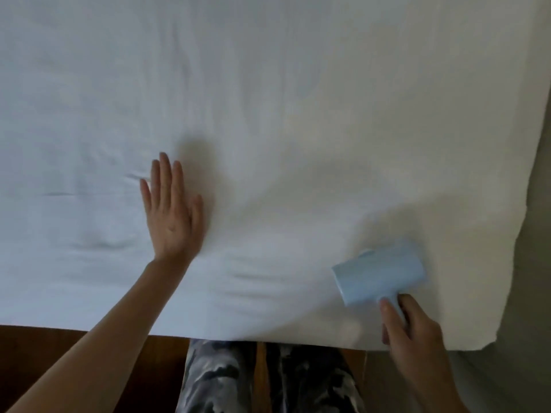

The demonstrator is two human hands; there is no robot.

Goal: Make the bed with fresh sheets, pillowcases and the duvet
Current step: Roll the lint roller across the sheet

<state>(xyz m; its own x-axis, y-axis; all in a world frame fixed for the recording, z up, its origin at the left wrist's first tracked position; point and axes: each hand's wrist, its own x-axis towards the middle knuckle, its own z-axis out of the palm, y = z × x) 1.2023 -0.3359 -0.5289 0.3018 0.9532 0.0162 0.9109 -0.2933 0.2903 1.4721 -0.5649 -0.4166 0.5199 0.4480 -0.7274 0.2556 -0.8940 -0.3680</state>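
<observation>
A white sheet (pixel 268 99) covers the bed and fills most of the view, with faint creases near the front edge. My left hand (pixel 171 213) lies flat on the sheet, fingers straight and pointing away from me. My right hand (pixel 413 326) grips the handle of a light blue lint roller (pixel 380 277), whose roller head rests on the sheet near the bed's front right corner.
The bed's front edge runs across the bottom, with dark wooden floor (pixel 59 353) below it. My legs in patterned trousers (pixel 268 380) stand against the edge. A grey surface (pixel 530 293) lies beyond the bed's right side.
</observation>
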